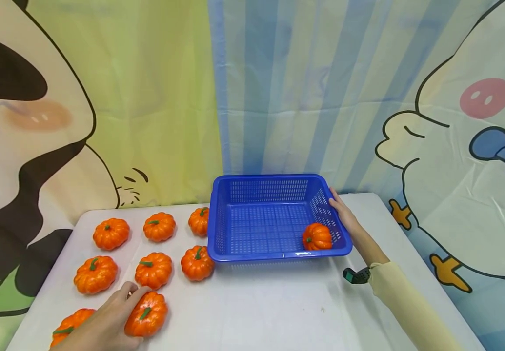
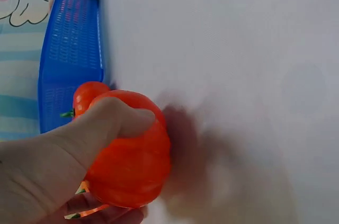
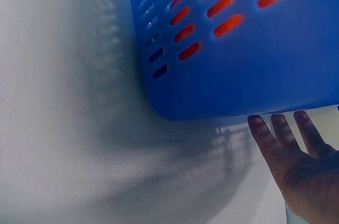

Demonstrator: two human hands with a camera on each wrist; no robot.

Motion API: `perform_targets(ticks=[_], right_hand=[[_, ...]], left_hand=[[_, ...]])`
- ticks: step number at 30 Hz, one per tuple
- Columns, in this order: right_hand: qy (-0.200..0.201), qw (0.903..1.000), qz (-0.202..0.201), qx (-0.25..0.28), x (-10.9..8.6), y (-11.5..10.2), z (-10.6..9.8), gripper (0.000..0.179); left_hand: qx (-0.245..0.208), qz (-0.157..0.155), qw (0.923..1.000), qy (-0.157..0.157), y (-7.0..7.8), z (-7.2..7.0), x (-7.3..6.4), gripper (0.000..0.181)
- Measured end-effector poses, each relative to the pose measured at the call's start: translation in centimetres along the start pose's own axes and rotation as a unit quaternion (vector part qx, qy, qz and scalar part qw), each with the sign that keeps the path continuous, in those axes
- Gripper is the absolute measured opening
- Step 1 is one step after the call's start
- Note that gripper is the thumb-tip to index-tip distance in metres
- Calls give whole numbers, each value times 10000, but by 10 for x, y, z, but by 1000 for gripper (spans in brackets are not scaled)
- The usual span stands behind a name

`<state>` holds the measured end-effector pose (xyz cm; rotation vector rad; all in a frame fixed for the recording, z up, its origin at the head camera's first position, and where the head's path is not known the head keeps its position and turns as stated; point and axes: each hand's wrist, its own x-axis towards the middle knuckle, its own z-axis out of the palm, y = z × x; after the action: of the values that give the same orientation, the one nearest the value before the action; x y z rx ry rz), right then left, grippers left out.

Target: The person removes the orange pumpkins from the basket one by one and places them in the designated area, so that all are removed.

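My left hand [image 1: 111, 317] grips a small orange pumpkin [image 1: 148, 314] with a green stem at the front left of the table. In the left wrist view its thumb lies across the pumpkin [image 2: 132, 166], with fingers curled beneath. My right hand [image 1: 344, 214] is at the right side of a blue plastic basket [image 1: 278, 257]. Seen from the right wrist, the right hand's fingers [image 3: 286, 134] are fairly straight, their tips at the basket's edge; the thumb is hidden there. One pumpkin [image 1: 317, 237] lies inside the basket, in its near right corner.
Several more pumpkins stand in rows on the white table [image 1: 270, 312], including one [image 1: 153, 270] just behind the held one and another [image 1: 197, 263] close to the basket's left side. One pumpkin [image 1: 70, 324] is partly hidden by my left hand. A patterned curtain [image 1: 278, 97] hangs behind.
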<state>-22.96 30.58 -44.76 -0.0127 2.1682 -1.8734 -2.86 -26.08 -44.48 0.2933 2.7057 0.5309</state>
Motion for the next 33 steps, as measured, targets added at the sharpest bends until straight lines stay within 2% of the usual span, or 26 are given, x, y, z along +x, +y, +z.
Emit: perform_targets(ticks=[3,8,14,18,20,23,27,30,33], right_hand=[[-37,10000,-11,92,-3,-5,3,59],[-85,9999,-12,123,-10,-16,8,60],[-107,9997,24,207,-12,-18,9,60],[-109,9996,29,276,-12,-17,8,60],[-96,9996,27,267,-13,-17,8,59],[-73,9996,44,266,-13,-16,7,59],[-76,9996,65,258,-13,-17,8,59],[-71,9997,53,210,-13,-18,9,60],[-56,9999,40,157,-12,-17,9,60]], left_hand=[[130,-401,9990,-147,-1,2,1,93],[195,-655,9973,-277,-4,4,3,97],[161,-739,9965,-356,-7,6,5,97],[260,-642,9970,-343,-4,3,1,98],[370,-416,9982,-208,0,-3,-3,96],[552,237,9975,383,10,-15,-9,90],[269,959,9900,1001,26,-29,-13,80],[-223,1201,9882,920,38,-33,-13,73],[-491,1371,9865,752,46,-32,-13,66]])
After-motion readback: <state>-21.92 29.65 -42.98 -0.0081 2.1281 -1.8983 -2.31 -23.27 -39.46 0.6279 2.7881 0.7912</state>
